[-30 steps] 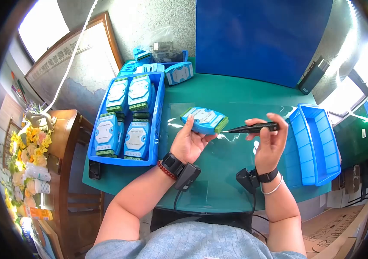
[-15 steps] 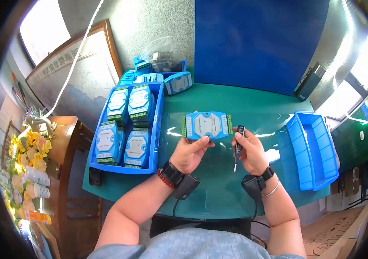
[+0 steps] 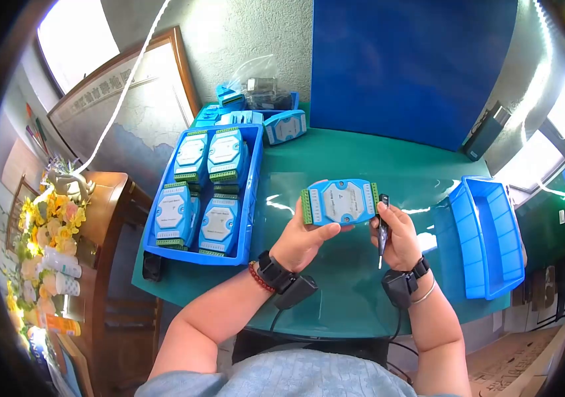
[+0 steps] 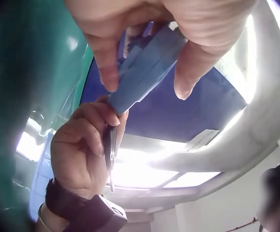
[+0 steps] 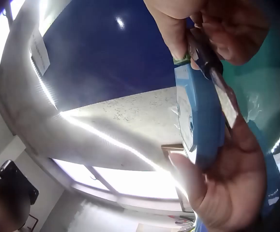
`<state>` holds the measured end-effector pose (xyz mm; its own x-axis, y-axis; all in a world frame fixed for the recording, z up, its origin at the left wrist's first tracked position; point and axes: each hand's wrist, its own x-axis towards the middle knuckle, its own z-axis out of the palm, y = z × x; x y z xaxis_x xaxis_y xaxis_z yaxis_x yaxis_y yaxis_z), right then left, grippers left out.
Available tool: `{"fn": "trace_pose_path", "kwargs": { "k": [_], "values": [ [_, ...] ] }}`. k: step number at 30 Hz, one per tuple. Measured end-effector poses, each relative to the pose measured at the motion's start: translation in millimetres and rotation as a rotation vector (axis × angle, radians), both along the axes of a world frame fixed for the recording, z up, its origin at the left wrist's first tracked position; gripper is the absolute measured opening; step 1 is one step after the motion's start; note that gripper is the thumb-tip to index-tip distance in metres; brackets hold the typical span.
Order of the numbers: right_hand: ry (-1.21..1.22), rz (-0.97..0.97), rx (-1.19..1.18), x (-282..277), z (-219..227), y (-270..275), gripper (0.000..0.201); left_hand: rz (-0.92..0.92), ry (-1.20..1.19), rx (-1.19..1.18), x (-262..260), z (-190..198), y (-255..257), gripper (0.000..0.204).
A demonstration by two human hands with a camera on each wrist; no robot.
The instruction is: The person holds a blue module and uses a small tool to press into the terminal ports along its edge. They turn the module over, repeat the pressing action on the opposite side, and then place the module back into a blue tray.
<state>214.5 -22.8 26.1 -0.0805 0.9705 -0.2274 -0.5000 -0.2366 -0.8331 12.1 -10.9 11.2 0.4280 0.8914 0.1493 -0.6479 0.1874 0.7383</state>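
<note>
A blue module (image 3: 342, 202) with a pale label and green terminal blocks at both ends is held up over the table. My left hand (image 3: 302, 241) grips it at its left end and lower edge, thumb in front. At the module's right end, my right hand (image 3: 398, 238) pinches the block with its fingertips. The same hand keeps a screwdriver (image 3: 383, 231) with a dark handle, its metal shaft pointing down toward me. In the left wrist view the module (image 4: 149, 70) shows edge-on, and the screwdriver (image 4: 111, 150) hangs from the right fingers. The right wrist view shows the screwdriver's shaft (image 5: 225, 99) close up.
To the left stands a blue bin (image 3: 246, 245) holding several similar modules. Another blue bin (image 3: 474, 231) stands on the right. At the back are more blue parts and a clear plastic bag (image 3: 259, 73), before a large blue panel (image 3: 415, 66). The green table (image 3: 335, 304) has a glossy sheet.
The screwdriver's tip was at the right terminal block; it has swung round to point down toward me. The right hand has moved onto the module's right end, and the module has turned more level.
</note>
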Motion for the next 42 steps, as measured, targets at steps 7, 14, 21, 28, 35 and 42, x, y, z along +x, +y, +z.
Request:
{"fn": "trace_pose_path", "kwargs": {
  "k": [7,14,21,28,35,42],
  "values": [
    [0.035,-0.005,-0.020,6,4,0,0.017,0.161,0.221,0.297,-2,20,-10,0.088],
    [0.163,0.150,0.020,19,2,3,0.019,0.569,0.824,0.843,-6,67,-33,0.083],
    [0.073,0.215,0.125,9,14,-9,0.018,0.704,1.244,0.961,-18,104,-79,0.073],
    [-0.010,0.031,0.210,3,18,-9,0.026,1.338,1.368,0.759,-77,100,-89,0.064],
    [-0.002,0.043,0.239,5,12,-6,0.023,1.491,1.697,0.541,-104,73,-73,0.063],
    [-0.026,-0.010,0.228,5,13,-6,0.022,1.424,1.867,0.454,-99,60,-65,0.064]
  ]
}}
